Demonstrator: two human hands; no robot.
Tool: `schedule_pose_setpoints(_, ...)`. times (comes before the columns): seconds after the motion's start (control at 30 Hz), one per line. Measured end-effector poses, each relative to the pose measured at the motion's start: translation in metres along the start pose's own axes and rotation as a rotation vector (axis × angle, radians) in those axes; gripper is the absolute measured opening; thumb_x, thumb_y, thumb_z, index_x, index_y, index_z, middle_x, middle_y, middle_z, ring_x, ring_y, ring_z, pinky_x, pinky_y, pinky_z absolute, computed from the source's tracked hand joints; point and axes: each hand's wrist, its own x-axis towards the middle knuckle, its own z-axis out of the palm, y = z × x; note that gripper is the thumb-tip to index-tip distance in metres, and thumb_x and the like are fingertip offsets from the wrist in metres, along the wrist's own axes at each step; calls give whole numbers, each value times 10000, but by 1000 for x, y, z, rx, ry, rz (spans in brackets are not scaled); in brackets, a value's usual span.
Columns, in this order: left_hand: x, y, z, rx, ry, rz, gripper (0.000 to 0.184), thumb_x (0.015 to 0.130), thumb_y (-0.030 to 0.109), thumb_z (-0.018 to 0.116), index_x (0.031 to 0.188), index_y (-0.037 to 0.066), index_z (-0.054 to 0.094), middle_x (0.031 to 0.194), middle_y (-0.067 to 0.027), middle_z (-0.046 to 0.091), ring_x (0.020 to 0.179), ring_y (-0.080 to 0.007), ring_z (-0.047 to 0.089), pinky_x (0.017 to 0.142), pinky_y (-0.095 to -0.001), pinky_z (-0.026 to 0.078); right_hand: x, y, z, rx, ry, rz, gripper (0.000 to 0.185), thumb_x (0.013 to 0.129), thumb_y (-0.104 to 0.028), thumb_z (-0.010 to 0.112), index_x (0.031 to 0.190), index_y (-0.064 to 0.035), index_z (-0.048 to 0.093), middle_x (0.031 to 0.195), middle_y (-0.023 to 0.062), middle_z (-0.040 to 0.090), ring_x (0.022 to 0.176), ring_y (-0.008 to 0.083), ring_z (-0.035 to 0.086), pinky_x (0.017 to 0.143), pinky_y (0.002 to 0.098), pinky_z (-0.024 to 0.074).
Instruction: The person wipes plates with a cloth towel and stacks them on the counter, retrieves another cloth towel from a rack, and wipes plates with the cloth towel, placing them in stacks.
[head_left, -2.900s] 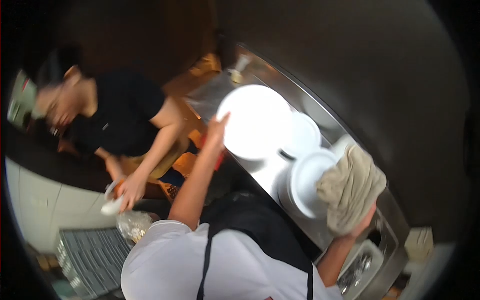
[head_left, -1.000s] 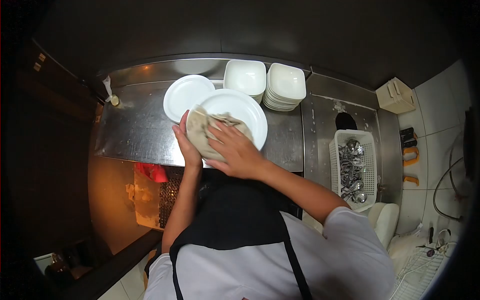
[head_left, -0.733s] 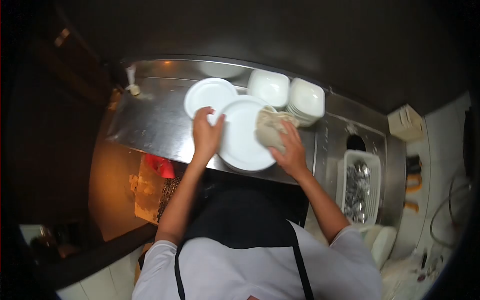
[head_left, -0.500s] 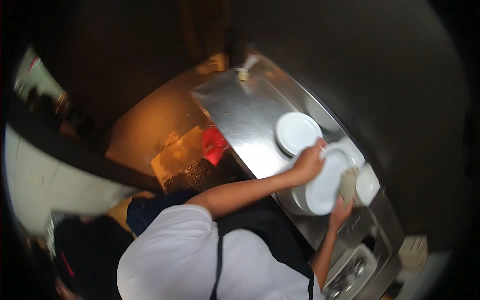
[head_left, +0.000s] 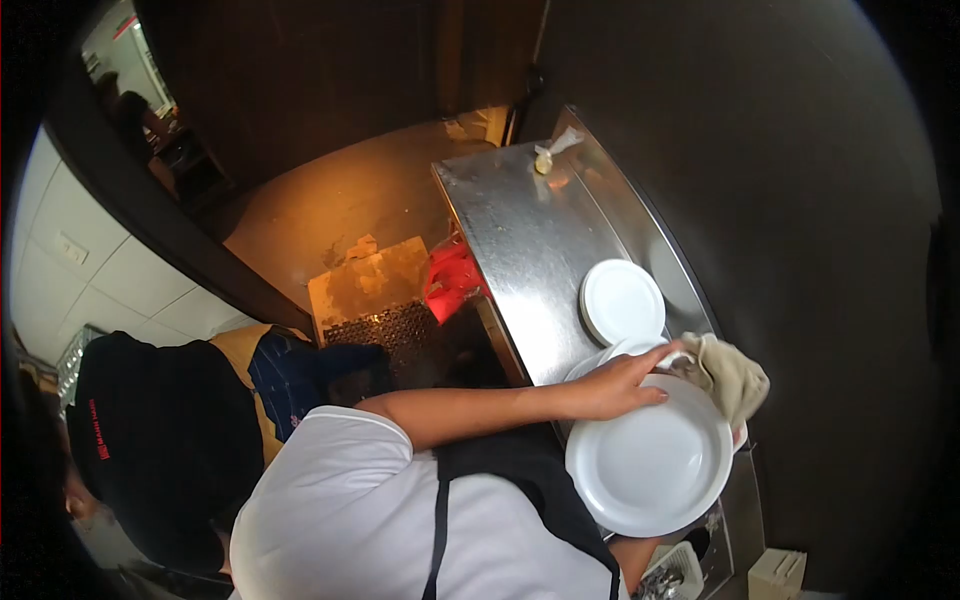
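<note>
My left hand (head_left: 622, 387) grips the upper rim of a round white plate (head_left: 650, 460), its thumb over the edge. The plate's inner face is turned up toward me. My right forearm (head_left: 634, 555) passes beneath the plate, which hides that hand and its fingers. A beige cloth (head_left: 728, 378) bunches up just beyond the plate's rim, near my left fingertips. Other white dishes (head_left: 592, 362) lie partly covered behind my left hand. Past them, a small stack of white plates (head_left: 623, 302) rests on the steel counter (head_left: 520, 240).
A container of cutlery (head_left: 672, 578) stands at the near end, by a cream box (head_left: 776, 575). A tied plastic bag (head_left: 545, 160) lies at the counter's far end. A red bag (head_left: 452, 280) hangs beside the counter. Another person in a black top (head_left: 165, 450) is at left.
The plate has come nearer me and turned its face up. The cloth has shifted beyond its rim, and my right hand has gone out of sight beneath it. The view has shifted too.
</note>
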Motion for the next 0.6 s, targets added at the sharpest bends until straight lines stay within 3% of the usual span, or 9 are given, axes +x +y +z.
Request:
schedule_pose_setpoints(0.1,-16,8,11,24,59,-265,727,911,255,706,1453,-50,329,1292,-318,571,1212,-423,580,1031,-453,448,-34,13,-14,-76,2,135,643,1016,-432,376,1506,-16,360,1485,164,463,1328,308,500,1119,453,416)
schedule_pose_setpoints(0.13,-21,16,11,-42,153,-241,945,872,352,757,1527,-42,202,1349,-325,534,1303,-435,508,1083,-452,413,-44,15,-18,-103,8,181,641,1018,-433,377,1505,-16,362,1482,164,466,1326,307,502,1118,453,416)
schedule_pose_setpoints(0.23,-30,11,16,24,426,9,1092,833,419,784,1559,-25,100,1386,-333,507,1386,-424,424,1139,-461,362,-73,19,-30,-182,28,311,638,1021,-434,380,1503,-17,366,1476,164,474,1321,306,507,1118,453,416)
schedule_pose_setpoints(0.3,-26,15,13,119,562,122,1025,793,390,826,1539,3,239,1424,-295,496,1416,-390,401,1162,-447,331,-89,20,-34,-226,38,370,635,1023,-434,381,1502,-17,369,1472,163,480,1317,306,511,1118,452,416)
schedule_pose_setpoints(0.37,-24,11,3,182,462,216,881,787,360,832,1470,16,396,1449,-278,485,1451,-358,363,1180,-443,303,-98,21,-35,-247,45,410,632,1025,-435,383,1500,-17,372,1468,163,485,1314,305,514,1118,452,416)
schedule_pose_setpoints(0.43,-21,-6,-10,211,119,287,665,817,329,805,1354,13,572,1463,-282,475,1489,-329,310,1194,-449,279,-100,21,-31,-250,40,433,630,1028,-436,385,1499,-18,376,1463,163,491,1310,305,518,1117,452,416)
schedule_pose_setpoints(0.47,-16,-2,-15,202,72,344,376,903,268,740,1158,-5,697,1295,-222,632,1323,-265,538,1081,-396,436,-99,21,-28,-240,36,436,629,1029,-436,386,1498,-18,377,1461,163,494,1308,305,520,1117,451,416)
schedule_pose_setpoints(0.57,-19,-9,-16,-233,-25,-159,331,953,248,699,1159,-10,684,1044,-113,728,980,-164,684,858,-322,551,-83,31,-23,-211,17,389,625,1032,-437,388,1497,-19,382,1455,162,502,1303,304,525,1117,451,416)
schedule_pose_setpoints(0.6,-17,-17,-17,-263,106,-141,306,964,241,690,1144,-6,687,969,-70,723,861,-123,664,769,-294,551,-74,36,-23,-192,16,348,624,1033,-437,389,1496,-19,383,1453,162,505,1301,303,527,1117,451,416)
